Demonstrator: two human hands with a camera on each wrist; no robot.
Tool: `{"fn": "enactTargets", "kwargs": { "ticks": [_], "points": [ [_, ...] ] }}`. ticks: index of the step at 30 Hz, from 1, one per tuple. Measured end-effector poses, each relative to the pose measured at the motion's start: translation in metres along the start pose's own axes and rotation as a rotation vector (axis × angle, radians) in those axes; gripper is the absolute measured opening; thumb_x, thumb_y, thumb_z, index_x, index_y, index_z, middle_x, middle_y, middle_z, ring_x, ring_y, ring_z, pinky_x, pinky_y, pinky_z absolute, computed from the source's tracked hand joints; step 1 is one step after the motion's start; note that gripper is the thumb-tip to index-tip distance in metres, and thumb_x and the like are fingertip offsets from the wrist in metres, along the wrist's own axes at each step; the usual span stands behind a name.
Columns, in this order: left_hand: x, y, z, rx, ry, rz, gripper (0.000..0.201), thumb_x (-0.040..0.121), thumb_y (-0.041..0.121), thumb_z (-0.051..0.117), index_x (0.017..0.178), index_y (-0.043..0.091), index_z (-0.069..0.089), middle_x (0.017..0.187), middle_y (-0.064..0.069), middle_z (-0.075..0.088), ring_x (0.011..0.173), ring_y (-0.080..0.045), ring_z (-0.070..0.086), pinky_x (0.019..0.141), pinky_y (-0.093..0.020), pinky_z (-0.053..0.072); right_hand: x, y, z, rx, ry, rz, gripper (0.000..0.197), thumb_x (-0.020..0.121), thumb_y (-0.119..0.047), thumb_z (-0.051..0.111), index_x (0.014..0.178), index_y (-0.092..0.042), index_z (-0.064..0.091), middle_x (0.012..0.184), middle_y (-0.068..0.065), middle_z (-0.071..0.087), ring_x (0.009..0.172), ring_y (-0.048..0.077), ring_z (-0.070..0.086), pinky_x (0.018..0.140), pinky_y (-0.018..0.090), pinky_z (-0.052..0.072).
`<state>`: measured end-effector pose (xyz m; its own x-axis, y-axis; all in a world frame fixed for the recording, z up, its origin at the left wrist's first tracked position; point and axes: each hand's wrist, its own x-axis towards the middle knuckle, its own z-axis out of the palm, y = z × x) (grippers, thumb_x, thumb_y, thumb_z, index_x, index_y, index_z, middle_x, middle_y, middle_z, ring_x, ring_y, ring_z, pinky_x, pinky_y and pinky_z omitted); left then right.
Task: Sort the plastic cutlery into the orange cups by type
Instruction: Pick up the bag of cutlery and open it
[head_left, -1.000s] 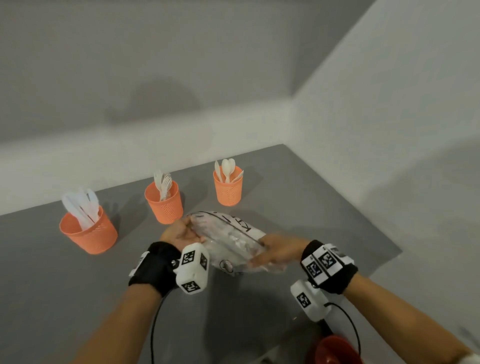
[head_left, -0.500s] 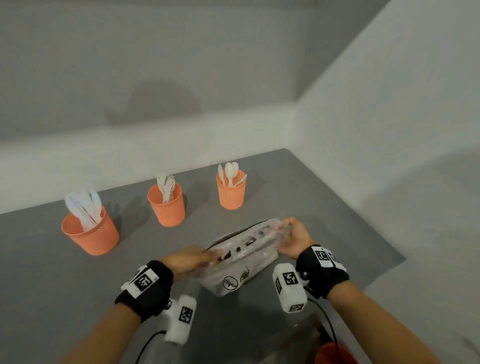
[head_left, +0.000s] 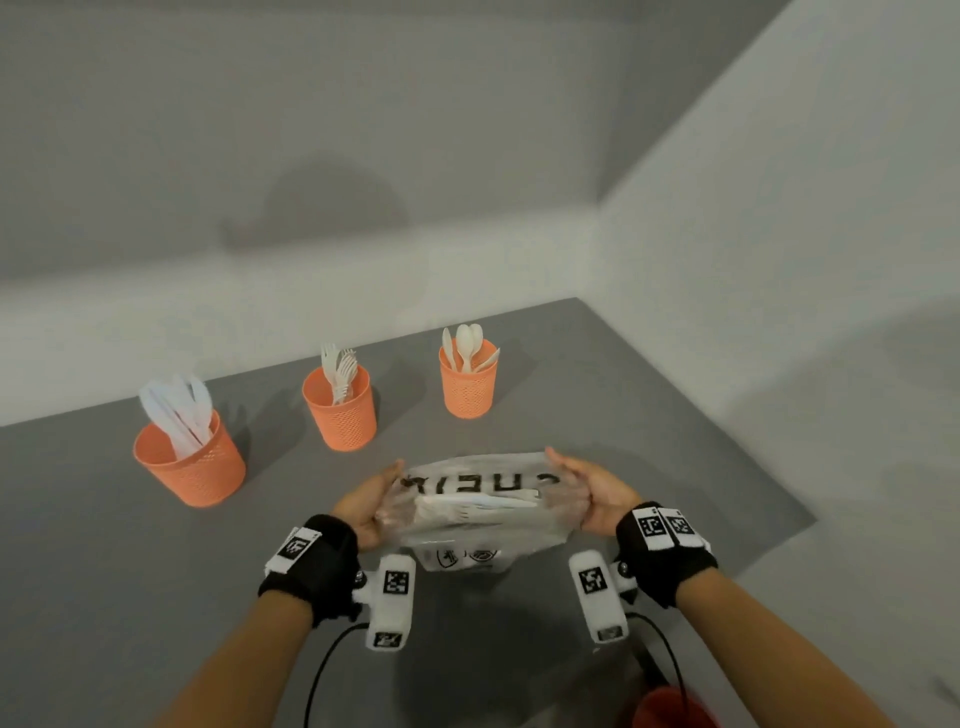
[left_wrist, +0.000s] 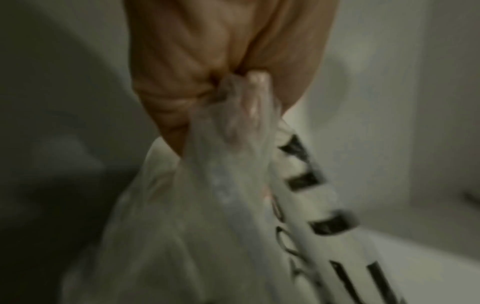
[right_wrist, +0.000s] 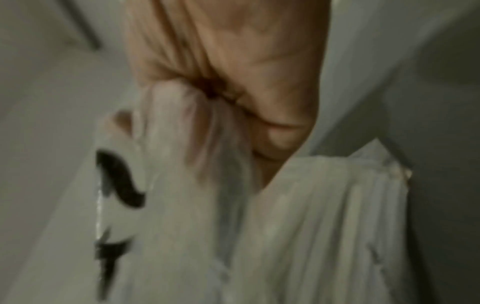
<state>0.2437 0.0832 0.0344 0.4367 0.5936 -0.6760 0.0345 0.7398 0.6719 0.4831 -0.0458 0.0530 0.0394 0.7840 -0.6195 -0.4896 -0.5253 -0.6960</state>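
The left hand (head_left: 367, 506) and the right hand (head_left: 593, 498) each pinch one end of a thin translucent plastic bag printed with black letters (head_left: 475, 506), fingers curled into gathered film as both wrist views show, and they hold it stretched level in the air above the near middle of the grey tabletop (head_left: 93, 561). Through the film a few white plastic utensils (head_left: 475, 508) lie lengthwise; at least one looks like a fork, the rest cannot be told apart. Farther back stand three orange perforated cups in a row: the left cup (head_left: 189, 460) holds white knives, the middle cup (head_left: 340, 408) white forks, the right cup (head_left: 468, 383) white spoons, so most of the sorting looks done and the bag seems to hold the last pieces. The step in hand appears to be opening the bag to get them out. To do it well, keep the bag level so the cutlery does not slide into one corner, find the mouth rather than tearing the stretchy film, and part it gently with the thumbs. Lowering it towards the table first would stop a sudden split from scattering pieces. Then draw out one utensil by its handle and check its type before dropping it in a cup.
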Motion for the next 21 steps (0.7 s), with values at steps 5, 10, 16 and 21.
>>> {"fn": "enactTargets", "kwargs": {
  "ticks": [5,10,16,21],
  "points": [
    [-0.006,-0.005,0.014,0.532,0.152,0.437,0.088,0.059,0.067,0.065,0.123,0.011,0.045,0.128,-0.01,0.049,0.107,-0.021,0.052,0.083,-0.034,0.049,0.002,-0.001,0.008,-0.103,0.149,-0.046,0.054,0.086,-0.063,0.041,0.114,-0.021,0.06,0.092,0.009,0.067,0.086,0.025,0.066,0.079,0.037,0.052],
    [-0.017,-0.027,0.02,1.265,0.255,0.915,0.102,0.066,0.086,0.031,0.14,0.016,0.036,0.136,-0.007,0.039,0.123,-0.022,0.041,0.104,-0.037,0.035,-0.018,0.008,0.027,-0.838,0.478,-0.499,0.068,0.079,-0.061,0.056,0.129,-0.017,0.043,0.123,-0.003,0.055,0.11,0.016,0.054,0.088,0.03,0.047],
    [0.001,-0.032,0.021,1.479,0.296,1.048,0.068,0.093,0.057,0.016,0.098,0.009,0.065,0.082,-0.009,0.063,0.07,-0.03,0.062,0.062,-0.036,0.05,0.0,0.035,0.036,-1.381,0.495,-0.527,0.053,0.087,-0.062,0.037,0.085,-0.012,0.054,0.083,0.004,0.056,0.081,0.026,0.054,0.063,0.029,0.038],
    [0.007,-0.016,0.028,1.268,0.17,0.933,0.047,0.088,0.055,0.024,0.057,0.021,0.032,0.052,0.007,0.035,0.049,-0.012,0.035,0.057,-0.028,0.026,0.012,0.018,0.027,-1.182,0.333,-0.385,0.058,0.096,-0.047,0.039,0.049,-0.014,0.03,0.049,0.003,0.033,0.046,0.015,0.032,0.054,0.026,0.03]
  ]
}}
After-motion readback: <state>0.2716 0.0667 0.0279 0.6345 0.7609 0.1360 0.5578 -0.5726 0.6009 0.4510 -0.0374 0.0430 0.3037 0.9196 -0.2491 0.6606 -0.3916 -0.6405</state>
